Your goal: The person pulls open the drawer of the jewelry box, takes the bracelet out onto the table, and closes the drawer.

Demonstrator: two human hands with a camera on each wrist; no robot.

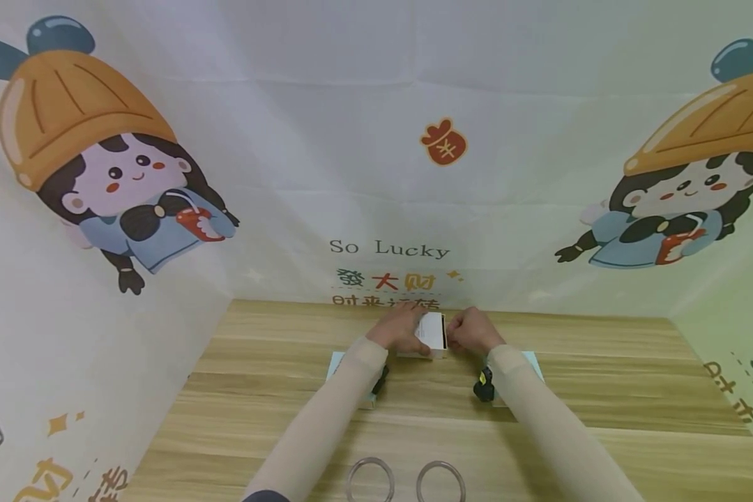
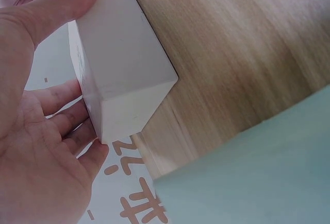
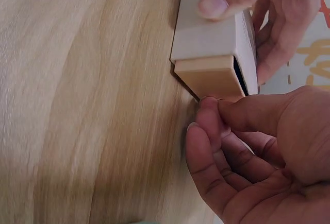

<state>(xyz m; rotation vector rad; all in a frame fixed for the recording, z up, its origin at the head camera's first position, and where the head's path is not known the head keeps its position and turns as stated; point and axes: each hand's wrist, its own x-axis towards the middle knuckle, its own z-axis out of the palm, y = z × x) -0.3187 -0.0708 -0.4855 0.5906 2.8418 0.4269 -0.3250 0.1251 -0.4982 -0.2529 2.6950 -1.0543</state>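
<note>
A white box (image 1: 431, 331) lies near the back edge of the wooden table, its inner drawer (image 3: 209, 74) sticking out slightly at the right end. My left hand (image 1: 401, 328) grips the box, with the thumb on one face and the fingers against another in the left wrist view. At the drawer end, my right hand (image 1: 473, 330) has its thumb and index finger pinched together at the drawer's edge. The fingertips hide exactly what part they pinch. A dark gap shows between drawer and sleeve.
Pale blue boxes lie under my left forearm (image 1: 335, 362) and my right forearm (image 1: 532, 361), partly covered. Two clear rings (image 1: 370, 460) are near the front of the table (image 1: 427, 425). A printed white backdrop (image 1: 326, 160) rises behind the table and along both sides.
</note>
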